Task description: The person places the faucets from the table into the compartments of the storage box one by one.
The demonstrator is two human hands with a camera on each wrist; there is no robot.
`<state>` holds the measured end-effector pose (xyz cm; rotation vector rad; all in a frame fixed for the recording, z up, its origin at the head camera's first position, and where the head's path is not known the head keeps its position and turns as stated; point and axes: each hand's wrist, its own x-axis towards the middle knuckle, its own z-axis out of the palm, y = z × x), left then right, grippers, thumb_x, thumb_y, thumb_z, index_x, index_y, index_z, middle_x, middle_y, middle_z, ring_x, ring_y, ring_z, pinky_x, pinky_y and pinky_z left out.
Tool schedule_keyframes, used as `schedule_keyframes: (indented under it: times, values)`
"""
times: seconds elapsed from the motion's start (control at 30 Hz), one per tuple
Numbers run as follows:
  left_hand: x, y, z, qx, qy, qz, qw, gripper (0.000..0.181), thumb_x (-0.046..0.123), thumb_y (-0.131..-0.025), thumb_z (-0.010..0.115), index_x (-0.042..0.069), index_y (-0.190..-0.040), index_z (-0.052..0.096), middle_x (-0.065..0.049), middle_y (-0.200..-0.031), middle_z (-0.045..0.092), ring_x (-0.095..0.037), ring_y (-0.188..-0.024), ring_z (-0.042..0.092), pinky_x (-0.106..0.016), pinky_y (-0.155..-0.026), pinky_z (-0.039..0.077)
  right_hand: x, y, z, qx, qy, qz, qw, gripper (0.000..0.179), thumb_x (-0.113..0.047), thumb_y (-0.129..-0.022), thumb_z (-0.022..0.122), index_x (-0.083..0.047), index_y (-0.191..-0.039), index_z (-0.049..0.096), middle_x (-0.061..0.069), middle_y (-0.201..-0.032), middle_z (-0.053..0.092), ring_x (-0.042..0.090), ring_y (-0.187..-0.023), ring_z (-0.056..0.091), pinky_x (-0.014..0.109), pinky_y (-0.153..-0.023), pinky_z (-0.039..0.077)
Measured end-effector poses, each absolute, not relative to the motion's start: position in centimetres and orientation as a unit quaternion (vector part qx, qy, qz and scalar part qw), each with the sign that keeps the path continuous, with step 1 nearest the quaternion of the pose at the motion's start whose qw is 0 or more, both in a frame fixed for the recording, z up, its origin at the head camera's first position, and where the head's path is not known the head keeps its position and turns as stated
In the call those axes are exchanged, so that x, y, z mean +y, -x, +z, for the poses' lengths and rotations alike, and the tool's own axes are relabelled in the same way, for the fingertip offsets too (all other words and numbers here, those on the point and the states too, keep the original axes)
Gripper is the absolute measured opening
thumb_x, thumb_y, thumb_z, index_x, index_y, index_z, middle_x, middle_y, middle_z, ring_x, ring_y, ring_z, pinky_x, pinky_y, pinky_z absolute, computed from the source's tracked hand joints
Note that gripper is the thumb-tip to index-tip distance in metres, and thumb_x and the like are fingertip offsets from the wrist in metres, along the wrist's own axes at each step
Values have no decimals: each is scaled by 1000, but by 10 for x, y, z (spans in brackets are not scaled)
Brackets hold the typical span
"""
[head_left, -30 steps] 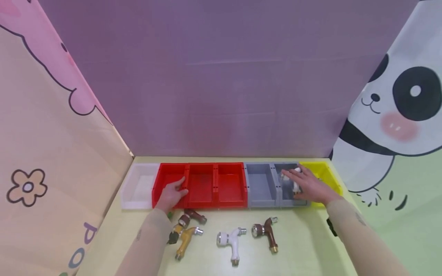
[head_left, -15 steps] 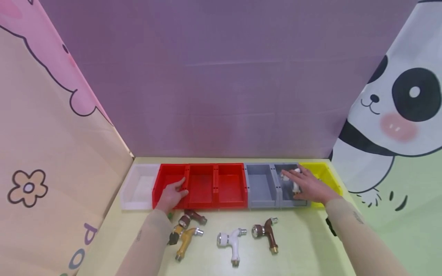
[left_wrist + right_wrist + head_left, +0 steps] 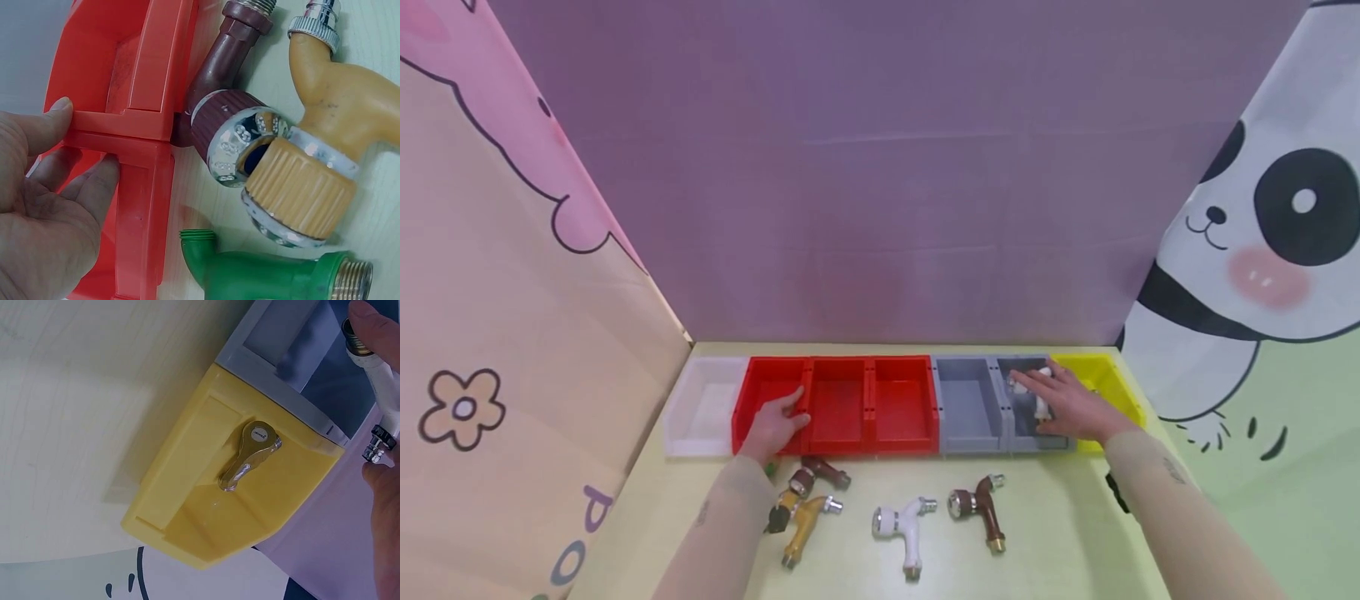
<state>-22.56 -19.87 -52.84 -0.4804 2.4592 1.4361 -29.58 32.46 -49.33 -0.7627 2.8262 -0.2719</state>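
Observation:
My left hand (image 3: 772, 425) grips the divider between two red bins (image 3: 142, 75), thumb on one side and fingers inside the leftmost red bin (image 3: 769, 377). Over the right grey bin (image 3: 1024, 417), my right hand (image 3: 1072, 404) holds a white tap (image 3: 382, 384) by its ends, near the threaded inlet and the metal outlet. Part of this tap is hidden by the fingers. Below the left hand lie a dark brown tap (image 3: 228, 119), a yellow tap (image 3: 331, 119) and a green tap (image 3: 262, 275), close together.
Another white tap (image 3: 908, 533) and a brown tap (image 3: 983, 510) lie at the table's front middle. A white bin (image 3: 681, 425) ends the row at left; a yellow bin (image 3: 187, 519) with a metal-coloured tap (image 3: 247, 456) ends it at right. A purple backdrop (image 3: 880, 208) stands behind.

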Motion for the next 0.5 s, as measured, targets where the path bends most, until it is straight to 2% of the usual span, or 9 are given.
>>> schedule_keyframes:
  times: [0.5]
  values:
    - [-198,224,-528,841,162,502,121,71,19,-98,70,24,-160,35,-13,-159,42,-42,-144,37,-51,-98,56,323,298,-497,957,255,-88,106,104,-23,-83,87,-35,-163,23,15,-163,37,52,-153,6,76,-110,26]
